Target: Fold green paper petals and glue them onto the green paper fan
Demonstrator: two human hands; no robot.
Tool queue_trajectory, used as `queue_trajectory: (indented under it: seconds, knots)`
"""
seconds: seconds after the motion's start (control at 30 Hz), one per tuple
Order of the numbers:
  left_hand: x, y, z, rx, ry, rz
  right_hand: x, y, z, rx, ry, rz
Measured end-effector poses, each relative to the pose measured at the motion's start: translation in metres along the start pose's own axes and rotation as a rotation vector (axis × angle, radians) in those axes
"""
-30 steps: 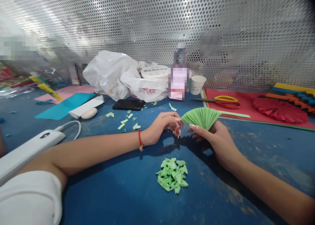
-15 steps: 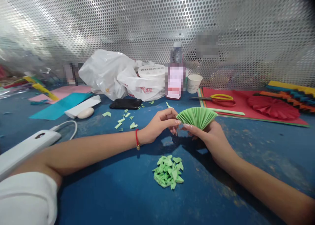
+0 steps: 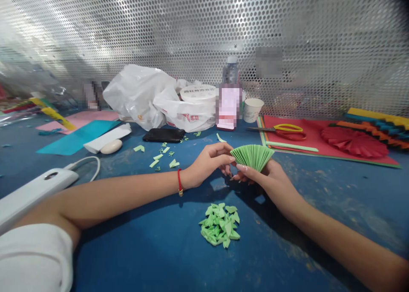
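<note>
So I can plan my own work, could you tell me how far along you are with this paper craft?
A red pleated paper rosette looks finished, lying off to the right. In hand is a green pleated paper fan, pinched by the left hand and right hand. Left, it seems, is a heap of small green folded paper pieces on the blue table.

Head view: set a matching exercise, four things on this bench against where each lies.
Things: 1 pleated green paper fan; 2 heap of green paper triangles; 3 yellow-handled scissors; 4 black smartphone.
Places: A on the red paper sheet; B between the left hand and right hand; C in front of the white plastic bag; D on the blue bench top below the forearms.
Pairs: 1-B; 2-D; 3-A; 4-C.
</note>
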State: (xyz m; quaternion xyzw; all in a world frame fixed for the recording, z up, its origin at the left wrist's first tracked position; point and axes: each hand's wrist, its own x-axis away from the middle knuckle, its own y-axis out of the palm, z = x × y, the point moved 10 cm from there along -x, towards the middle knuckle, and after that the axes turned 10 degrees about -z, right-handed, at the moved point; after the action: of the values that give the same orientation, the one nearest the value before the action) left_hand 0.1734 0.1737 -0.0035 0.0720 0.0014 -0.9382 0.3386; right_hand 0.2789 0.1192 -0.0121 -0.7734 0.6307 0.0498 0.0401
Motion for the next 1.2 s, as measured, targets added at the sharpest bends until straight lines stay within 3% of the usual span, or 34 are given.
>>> queue_trajectory:
  seconds: [0.23, 0.43, 0.53, 0.63, 0.8, 0.87, 0.93, 1.03, 1.2]
  knots:
    - [0.003, -0.007, -0.001, 0.001, -0.008, 0.074, 0.003, -0.005, 0.001, 0.043, 0.015, 0.083]
    - [0.004, -0.010, -0.004, 0.021, -0.033, 0.090, 0.024, -0.056, -0.010, 0.127, -0.116, 0.554]
    - [0.005, -0.011, -0.003, 0.047, -0.024, 0.097, 0.033, -0.060, -0.028, 0.363, -0.199, 0.632]
    - [0.006, -0.011, -0.002, 0.072, -0.014, 0.094, 0.032, -0.045, -0.041, 0.627, -0.236, 0.557]
    - [0.006, -0.005, 0.004, 0.091, 0.006, 0.040, 0.022, 0.003, -0.046, 0.815, -0.302, 0.193]
    - [0.006, -0.006, 0.007, 0.093, 0.025, 0.045, 0.018, 0.006, -0.047, 0.761, -0.285, 0.142]
    - [0.005, -0.008, 0.008, 0.089, 0.037, 0.046, 0.014, -0.004, -0.048, 0.644, -0.246, 0.183]
    - [0.002, -0.007, 0.005, 0.073, 0.026, 0.025, -0.002, -0.016, -0.037, 0.413, -0.095, 0.157]
    - [-0.001, -0.013, 0.002, 0.004, 0.004, 0.044, -0.034, -0.009, -0.009, 0.111, 0.130, 0.024]
